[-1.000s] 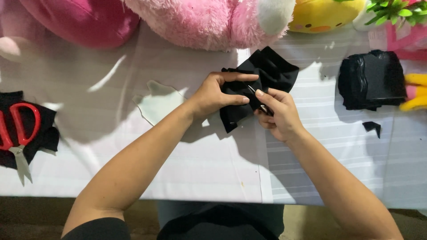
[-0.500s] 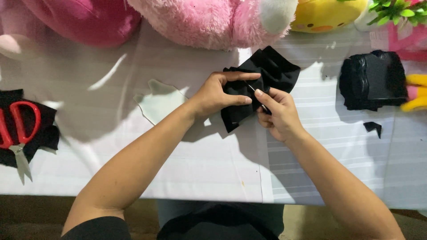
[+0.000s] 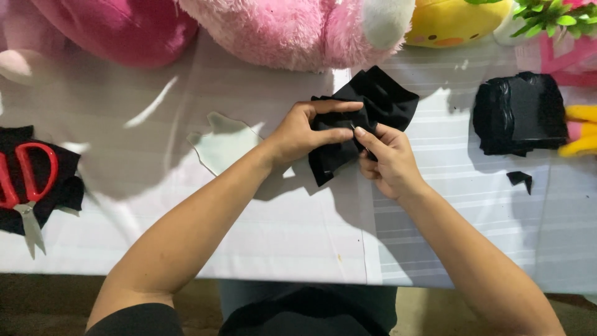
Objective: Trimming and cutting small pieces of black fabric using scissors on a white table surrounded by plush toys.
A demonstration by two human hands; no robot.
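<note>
Both hands grip the black cloth (image 3: 367, 115): your left hand (image 3: 305, 134) pinches its folds, your right hand (image 3: 385, 158) at 4 o'clock; keep the layers taut and aligned.

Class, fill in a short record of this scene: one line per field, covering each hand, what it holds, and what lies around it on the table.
left hand: pinching the black fabric piece
right hand: grip on the same fabric, thumb and forefinger at its middle
far left: red-handled scissors on black cloth
centre: pale paper cut-out
right: stack of black fabric, small black scrap
back edge: pink plush toys, yellow plush toy
</note>
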